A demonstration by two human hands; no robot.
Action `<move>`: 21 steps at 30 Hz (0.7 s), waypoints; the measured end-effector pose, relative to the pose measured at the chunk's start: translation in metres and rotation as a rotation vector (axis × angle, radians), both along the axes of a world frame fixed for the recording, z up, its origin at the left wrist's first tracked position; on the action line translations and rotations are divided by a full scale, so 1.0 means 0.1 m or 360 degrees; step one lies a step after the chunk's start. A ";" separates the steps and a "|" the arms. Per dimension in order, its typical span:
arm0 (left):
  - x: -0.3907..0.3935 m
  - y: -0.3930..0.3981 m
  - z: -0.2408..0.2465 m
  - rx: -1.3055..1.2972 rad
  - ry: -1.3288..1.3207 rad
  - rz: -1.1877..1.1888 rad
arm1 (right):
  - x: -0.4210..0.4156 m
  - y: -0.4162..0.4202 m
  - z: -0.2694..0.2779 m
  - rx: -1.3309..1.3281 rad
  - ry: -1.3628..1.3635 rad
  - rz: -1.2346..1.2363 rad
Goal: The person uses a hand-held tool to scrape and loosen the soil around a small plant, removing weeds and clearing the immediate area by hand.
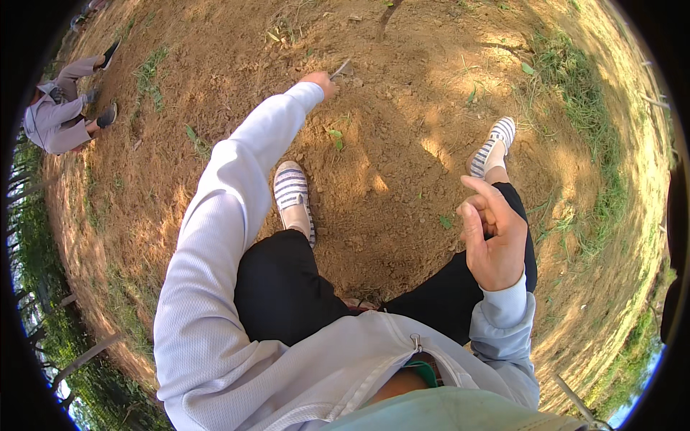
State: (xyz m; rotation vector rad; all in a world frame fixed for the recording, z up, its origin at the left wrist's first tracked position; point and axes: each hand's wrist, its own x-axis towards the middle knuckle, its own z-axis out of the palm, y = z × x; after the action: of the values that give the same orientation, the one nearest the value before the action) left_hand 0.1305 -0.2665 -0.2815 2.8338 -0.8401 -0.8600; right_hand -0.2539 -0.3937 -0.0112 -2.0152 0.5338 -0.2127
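Note:
My left hand (322, 83) reaches out over bare brown soil, closed around a small hand tool (339, 70) whose thin, pale blade points up and to the right. The grip hides its handle, and its exact kind cannot be told. Loose clods lie beside the blade. Near my right knee, my right hand (496, 234) is raised with its fingers partly bent and the thumb apart, holding nothing. Between my feet, in striped slip-on shoes (291, 186), lies crumbly soil (377, 215) with a small green seedling or leaf sprig (337, 139).
Another person (64, 110) sits on the ground at the far left, legs towards the middle. Grass clumps (587, 108) grow along the right side. A thin brown stick or root (387, 19) stands at the top. Branches and green foliage (70, 334) fill the lower left edge.

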 end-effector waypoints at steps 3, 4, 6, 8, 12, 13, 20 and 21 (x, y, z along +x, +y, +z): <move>-0.19 0.29 -0.46 -0.0273 -0.0125 0.0198 | 0.11 0.03 0.02 0.0033 0.0080 0.0003; -0.32 0.32 -0.49 -0.0267 -0.0107 0.0118 | 0.11 0.03 0.02 0.0012 0.0090 -0.0019; -0.56 0.47 -0.46 -0.0279 -0.0054 0.0030 | 0.11 0.03 0.04 -0.0012 0.0091 -0.0067; -0.67 0.69 -0.38 -0.0299 -0.0011 0.0026 | 0.11 0.02 0.04 -0.0018 0.0104 -0.0060; -0.69 0.92 -0.17 -0.0226 0.0033 0.0065 | 0.10 0.07 0.00 -0.0020 0.0136 -0.0031; -0.67 0.90 -0.12 -0.0246 0.0021 0.0084 | 0.08 0.08 -0.01 -0.0020 0.0142 -0.0040; -0.11 0.65 0.03 -0.0408 -0.0167 0.0286 | 0.14 0.13 -0.05 -0.0068 0.0151 -0.0074; 0.00 0.65 -0.05 -0.0398 -0.0189 0.0289 | 0.14 0.13 -0.07 -0.0078 0.0157 -0.0053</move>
State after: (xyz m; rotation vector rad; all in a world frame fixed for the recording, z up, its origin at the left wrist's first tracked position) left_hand 0.1310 -0.2020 -0.2866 2.7069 -0.6379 -0.5280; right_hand -0.2396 -0.3808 -0.0178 -2.0732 0.6303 -0.1486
